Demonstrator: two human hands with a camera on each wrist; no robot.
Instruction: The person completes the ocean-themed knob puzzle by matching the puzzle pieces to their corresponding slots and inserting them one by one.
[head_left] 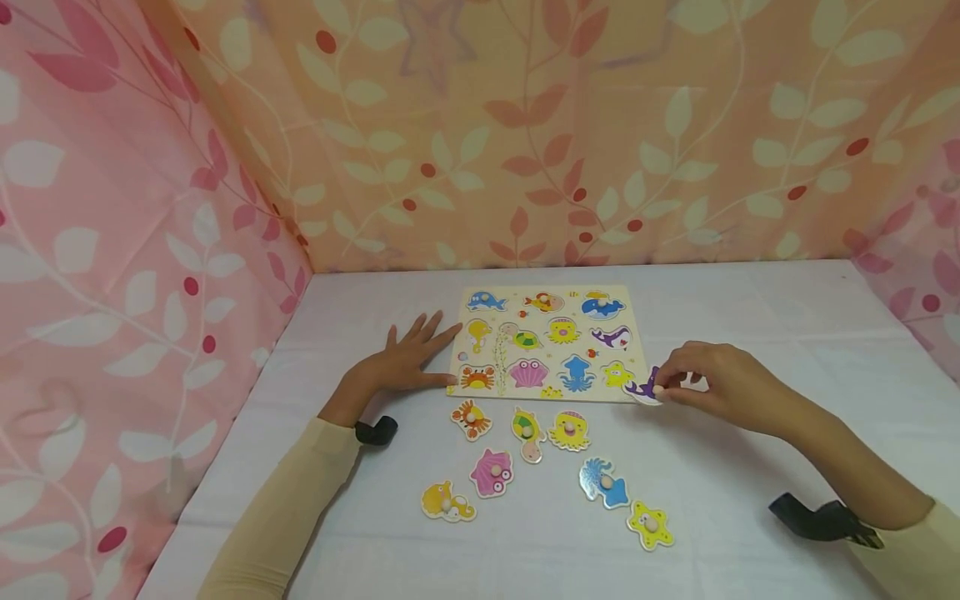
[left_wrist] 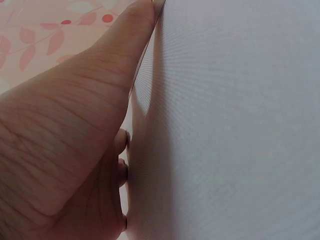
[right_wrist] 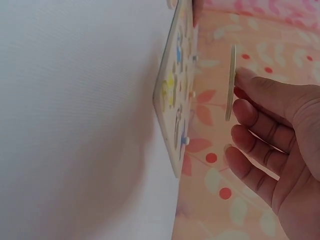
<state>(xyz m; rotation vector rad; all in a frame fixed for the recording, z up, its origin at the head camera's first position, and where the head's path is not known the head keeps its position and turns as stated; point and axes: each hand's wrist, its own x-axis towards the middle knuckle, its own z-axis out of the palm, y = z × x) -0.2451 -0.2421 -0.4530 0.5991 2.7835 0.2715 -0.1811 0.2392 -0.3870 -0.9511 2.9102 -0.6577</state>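
Flat wooden purple piece (head_left: 643,388) with round knob (head_left: 658,391) near rectangular board (head_left: 516,296)

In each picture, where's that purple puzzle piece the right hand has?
Head: the purple piece is right of centre, at the near right corner of the board, pinched by the right hand.
Left wrist: not in it.
Right wrist: edge-on, right of the board.
Shared by all: white tabletop.

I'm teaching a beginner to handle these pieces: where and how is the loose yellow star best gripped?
Probably by the knob, pinched between thumb and fingertip, coming straight down from above. The star lies flat on the white cloth with its knob facing up near the middle, while its rim sits low against the cloth and offers fingers little.
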